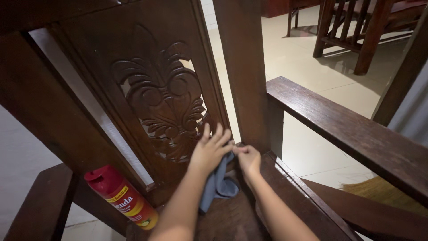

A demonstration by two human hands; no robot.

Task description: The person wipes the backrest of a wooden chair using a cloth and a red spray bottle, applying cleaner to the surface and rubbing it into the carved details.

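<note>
Dim, warm indoor light; soft glare on the pale floor tiles (312, 58); wide-angle bending at edges.

1. The blue cloth (218, 183) is partly hidden under the left hand (209, 151), below the carved chair back (162, 102).
2. The red spray can (122, 196) has its base turned away, left of that back.
3. The broom bristles (383, 192), right of it, are cut off behind the armrest (352, 129).

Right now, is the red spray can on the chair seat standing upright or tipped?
Tipped. The red spray can leans on a slant against the carved chair back, capped end up and to the left, base toward the seat's front.
</note>
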